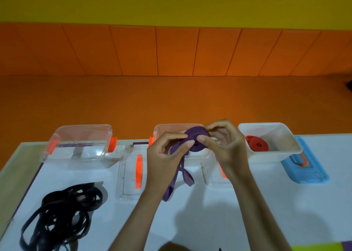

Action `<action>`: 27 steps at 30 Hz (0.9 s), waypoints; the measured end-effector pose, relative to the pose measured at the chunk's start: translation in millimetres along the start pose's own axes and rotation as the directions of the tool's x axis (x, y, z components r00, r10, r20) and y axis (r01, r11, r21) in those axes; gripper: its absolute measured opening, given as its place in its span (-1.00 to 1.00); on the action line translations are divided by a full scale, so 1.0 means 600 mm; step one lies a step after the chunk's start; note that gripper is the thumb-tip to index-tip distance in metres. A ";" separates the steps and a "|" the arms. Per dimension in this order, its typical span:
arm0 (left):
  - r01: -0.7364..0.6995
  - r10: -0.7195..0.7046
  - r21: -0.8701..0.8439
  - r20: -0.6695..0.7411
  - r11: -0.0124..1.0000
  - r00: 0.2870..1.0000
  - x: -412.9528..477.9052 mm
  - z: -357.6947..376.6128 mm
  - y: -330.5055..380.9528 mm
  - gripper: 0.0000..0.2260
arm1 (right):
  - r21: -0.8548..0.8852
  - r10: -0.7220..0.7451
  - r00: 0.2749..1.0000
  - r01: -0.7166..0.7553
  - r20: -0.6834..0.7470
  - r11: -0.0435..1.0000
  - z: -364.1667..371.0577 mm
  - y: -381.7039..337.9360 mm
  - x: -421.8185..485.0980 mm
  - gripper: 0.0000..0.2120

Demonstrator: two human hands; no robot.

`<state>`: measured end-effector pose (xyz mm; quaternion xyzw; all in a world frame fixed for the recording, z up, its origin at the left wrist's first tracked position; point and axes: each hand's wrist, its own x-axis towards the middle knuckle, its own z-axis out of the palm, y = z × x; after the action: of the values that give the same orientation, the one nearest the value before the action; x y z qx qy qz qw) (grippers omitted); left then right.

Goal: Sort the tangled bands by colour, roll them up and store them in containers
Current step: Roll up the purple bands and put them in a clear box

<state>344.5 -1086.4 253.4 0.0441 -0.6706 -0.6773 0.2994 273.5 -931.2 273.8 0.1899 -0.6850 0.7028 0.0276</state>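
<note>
A: Start with the big things. What is on the white table (pixel 209 222)?

B: The largest is the black band tangle (pixel 62 214), a loose heap at the near left that neither hand touches. It looks limp and floppy, with loops crossing each other. It would probably snag if pulled from the middle, so a free end seems the better place to start.

A: And the containers?

B: Three stand in a row along the far edge. The left clear container (pixel 80 155) holds no band. The middle clear container (pixel 167 126) sits right behind the hands. The white container (pixel 266 156) on the right holds a red roll (pixel 257 144), with a blue lid (pixel 308 172) beside it.

A: Where is the band being worked on?

B: The purple band (pixel 196 134) is held up in the air in front of the middle container. It is mostly wound into a flat coil. Its loose tail (pixel 168 191) hangs down to the table between the forearms.

A: How are the hands set?

B: The right hand (pixel 228 142) is curled round the coil, with the thumb pressed on its face. The left hand (pixel 165 155) pinches the strap just where it feeds onto the coil.

A: How will it handle?

B: It looks light, soft and springy. The coil would likely loosen if released, so the grip belongs on its flat faces, with the tail kept taut.
</note>
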 end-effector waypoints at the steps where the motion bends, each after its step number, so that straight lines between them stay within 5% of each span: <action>1: -0.005 0.005 -0.002 0.015 1.000 1.000 0.003 -0.003 0.000 -0.72 | -0.002 -0.007 1.000 0.007 0.005 1.000 0.000 0.000 -0.001 -0.73; 7: -0.032 0.030 0.031 0.067 0.999 0.997 0.011 -0.022 -0.003 -0.74 | 0.132 0.057 0.998 -0.061 0.036 0.989 0.014 0.006 -0.024 -0.71; 14: 0.017 -0.016 -0.010 0.056 1.000 0.998 0.002 -0.023 -0.008 -0.71 | -0.046 -0.041 0.999 0.042 0.013 0.998 0.011 -0.007 -0.007 -0.78; 19: 0.045 -0.039 -0.043 0.142 0.998 0.989 0.014 -0.043 0.002 -0.71 | -0.036 -0.056 0.997 0.058 0.059 0.998 0.019 -0.007 -0.014 -0.78; 27: -0.008 0.010 -0.036 0.056 0.999 0.998 0.004 -0.030 0.007 -0.72 | -0.001 0.011 1.000 -0.011 -0.005 1.000 0.015 -0.005 -0.015 -0.74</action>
<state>352.4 -1103.2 256.3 0.0168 -0.6667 -0.6889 0.2841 284.7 -937.9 273.9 0.1842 -0.6863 0.7032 0.0255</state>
